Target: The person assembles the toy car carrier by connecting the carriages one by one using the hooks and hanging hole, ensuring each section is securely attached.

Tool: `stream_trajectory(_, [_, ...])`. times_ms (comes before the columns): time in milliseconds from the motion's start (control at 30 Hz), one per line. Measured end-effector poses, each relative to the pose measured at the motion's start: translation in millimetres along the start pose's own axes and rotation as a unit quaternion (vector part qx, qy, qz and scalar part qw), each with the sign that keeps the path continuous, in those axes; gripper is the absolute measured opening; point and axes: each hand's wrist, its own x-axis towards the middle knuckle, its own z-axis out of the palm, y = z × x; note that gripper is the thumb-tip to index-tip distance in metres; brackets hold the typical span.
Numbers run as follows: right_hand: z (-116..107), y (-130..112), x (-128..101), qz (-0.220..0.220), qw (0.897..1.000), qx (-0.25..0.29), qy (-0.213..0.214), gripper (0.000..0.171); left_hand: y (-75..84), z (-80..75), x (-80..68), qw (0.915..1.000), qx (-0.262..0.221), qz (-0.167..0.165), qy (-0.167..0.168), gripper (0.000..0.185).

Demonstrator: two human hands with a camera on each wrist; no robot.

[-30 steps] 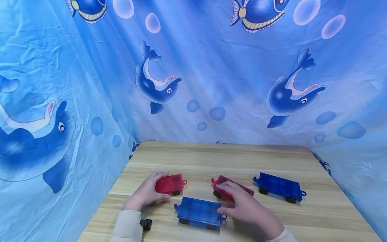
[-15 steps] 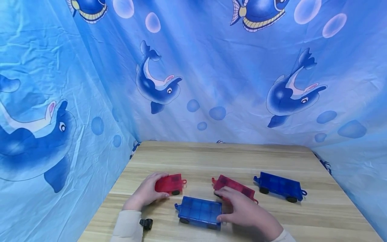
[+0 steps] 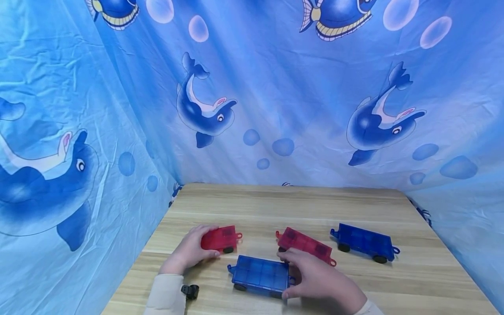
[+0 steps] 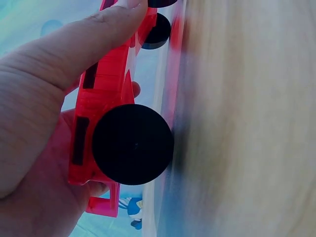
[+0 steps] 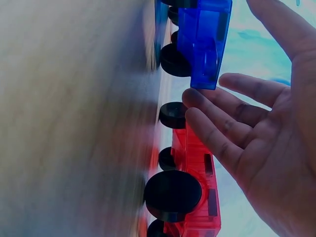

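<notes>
- From the head view, four toy wagons are on the wooden table [image 3: 291, 201], two red and two blue, and the left hand [image 3: 193, 248] has hold of one: its fingers curve round the left end of the left red wagon [image 3: 221, 238], with the thumb along the near side.
- Over to the right hand [image 3: 316, 278], and here the fingers and thumb are spread, straddling the right end of the near blue wagon [image 3: 260, 273]; whether they touch it, I cannot tell.
- Just beyond those fingers sits the right red wagon [image 3: 307, 245], standing at a slant, and farther right, well apart from both hands, the far blue wagon [image 3: 364, 243].
- A small black device [image 3: 190, 292] shows beside the pale left sleeve [image 3: 167, 293], and behind it all hangs a blue cloth [image 3: 267, 87] printed with dolphins and fish.
- Now the left wrist view: the thumb lies along one side of the left red wagon, more of the hand shows on the other, and a big black wheel [image 4: 133, 144] fills the middle.
- And the right wrist view: long, loosely straight fingers, gaps between them, thumb well away, fingertips just beside the blue wagon's end, the red one below.
</notes>
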Motion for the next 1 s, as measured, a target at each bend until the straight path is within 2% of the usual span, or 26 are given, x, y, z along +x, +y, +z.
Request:
stream_trajectory(367, [4.6,-2.7,2.0,-0.023,0.998,-0.056,-0.009,0.095,-0.5,-2.7,-0.9,0.9999,-0.009,-0.009,0.01,0.085])
stream_trajectory(633, [5.4,-7.1,4.3,-0.009,0.997,-0.071,-0.013,0.091,-3.0,-3.8,-1.5,0.9995,-0.015,-0.024,0.011,0.085])
stream_trajectory(1000, [5.1,-5.6,9.0,0.011,0.997,-0.08,-0.016,0.086,-3.8,-6.0,-2.6,0.9988,-0.036,-0.026,0.022,0.086])
